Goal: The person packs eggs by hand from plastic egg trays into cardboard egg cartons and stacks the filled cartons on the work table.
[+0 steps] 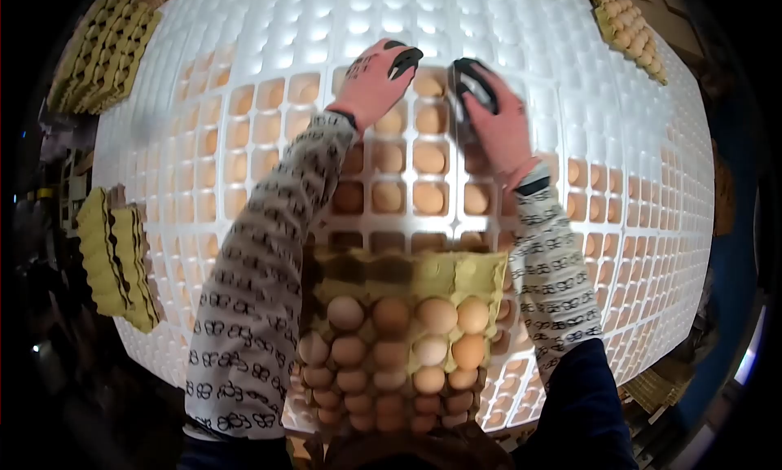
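Note:
Both hands wear pink gloves with black fingertips. My left hand (pixel 380 81) reaches over the white foam tray (pixel 407 223), its fingers bent down near the cells; whether an egg is under them is hidden. To its right, my right hand (pixel 494 116) is held over a neighbouring column, its black-tipped fingers curled down, and what they hold, if anything, cannot be seen. Between the hands, brown eggs (pixel 429 120) sit in single cells. Nearest my body, a yellow-green carton tray (pixel 456 276) holds several rows of eggs (pixel 391 316), with its far row bare.
Stacked egg cartons stand at the back left (pixel 106 50) and at the left edge (pixel 118 258). A carton with eggs (pixel 627 32) lies at the back right. More foam trays with filled cells spread to both sides; the far cells hold no visible eggs.

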The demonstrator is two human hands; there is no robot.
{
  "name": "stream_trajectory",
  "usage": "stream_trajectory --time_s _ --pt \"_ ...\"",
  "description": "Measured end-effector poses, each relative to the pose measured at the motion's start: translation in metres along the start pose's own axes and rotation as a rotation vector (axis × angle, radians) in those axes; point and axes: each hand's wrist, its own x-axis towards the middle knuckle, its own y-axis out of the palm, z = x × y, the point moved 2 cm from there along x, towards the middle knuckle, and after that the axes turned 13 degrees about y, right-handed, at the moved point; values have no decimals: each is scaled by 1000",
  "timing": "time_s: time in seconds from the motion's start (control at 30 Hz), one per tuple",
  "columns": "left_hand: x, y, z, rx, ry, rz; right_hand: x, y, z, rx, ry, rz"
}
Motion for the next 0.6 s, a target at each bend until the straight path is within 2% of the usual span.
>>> stream_trajectory --time_s 0.03,0.17,0.23,0.27,0.3,0.33,0.37,0.4,0.43,0.5,0.53,0.6 --pt "-8 4 3 115 63 -34 -10 -15 7 70 58 7" --pt "-31 -59 -47 -201 -18 2 -71 -74 61 106 393 290" --pt "-63 -103 -78 -457 -109 129 -119 -94 89 -49 615 432" --pt "-78 -124 -111 -198 2 265 -140 -93 101 -12 420 573" --pt "-104 -136 -124 -236 24 365 -158 -85 107 -156 232 655" --pt "-128 -138 -143 -365 109 368 -177 -78 113 -281 30 708" --pt "-146 -142 -168 -260 74 522 -192 -66 120 -583 -167 698" --pt "-164 -135 -178 148 257 698 -200 -58 132 -865 -225 758" --pt "-181 -132 -187 277 270 751 -203 -53 126 -829 -304 731" --pt "-201 -133 -184 210 250 637 -197 -55 116 -697 -360 661" --pt "-208 -136 -187 191 211 544 -197 -63 120 -643 -308 627" --pt "-226 -140 -187 -320 -125 52 -207 -81 108 -163 147 584"
